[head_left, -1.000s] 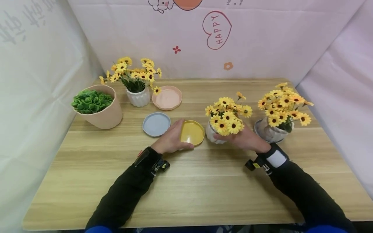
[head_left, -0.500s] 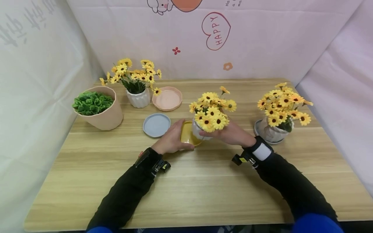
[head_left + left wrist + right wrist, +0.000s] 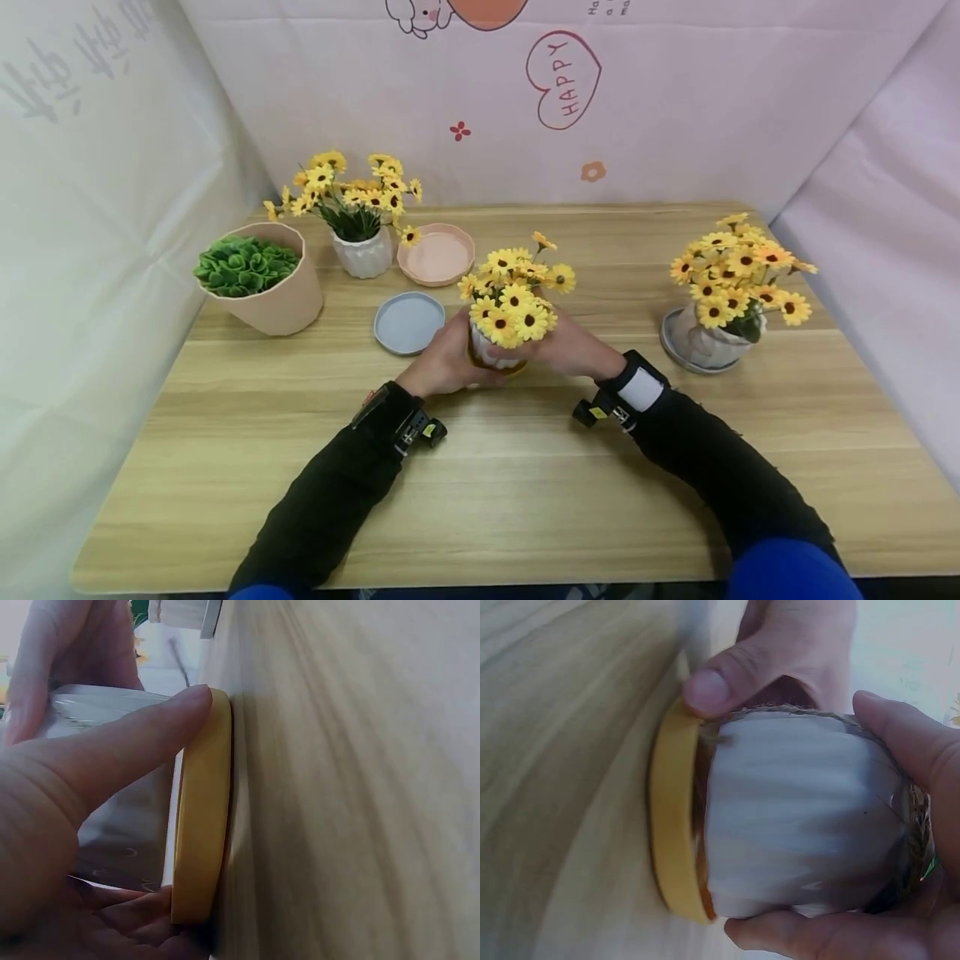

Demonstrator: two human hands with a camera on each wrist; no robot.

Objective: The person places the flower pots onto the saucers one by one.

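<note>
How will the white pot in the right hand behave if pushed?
White pot: probably stiff and somewhat slippery, given its glossy, ridged look. May tip if pushed high, since its yellow flowers spread wider than the pot.

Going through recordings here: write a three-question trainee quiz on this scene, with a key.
1. What does the left hand grip? A) pink saucer; B) yellow saucer; C) potted green plant.
2. True or false: the pink saucer lies under the rightmost flower pot.
3. What colour is the held pot, gripped by the right hand?

Key: 1: B. 2: False; that is a grey saucer. 3: White.
</note>
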